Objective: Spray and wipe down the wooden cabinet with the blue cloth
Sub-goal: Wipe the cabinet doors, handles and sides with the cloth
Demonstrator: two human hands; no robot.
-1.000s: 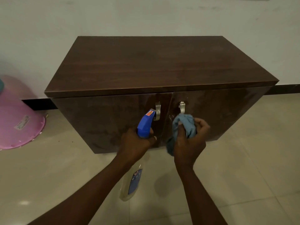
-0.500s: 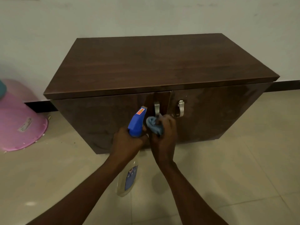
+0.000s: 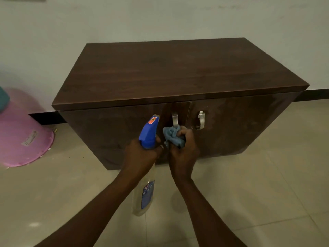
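Cabinet [image 3: 178, 72]: against wall [image 3: 160, 18], on floor [image 3: 258, 175].
Tub [image 3: 19, 132]: left of cabinet.
Bottle [image 3: 148, 132]: left of cloth [image 3: 171, 136], before doors.

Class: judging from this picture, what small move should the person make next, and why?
Probably rub the cloth across the cabinet door. The right hand already holds it bunched beside the left handle, while the left hand holds the spray bottle upright.

Both arms outstretched, hands side by side: left [image 3: 142, 154] fisted, right [image 3: 183, 150] clenched.
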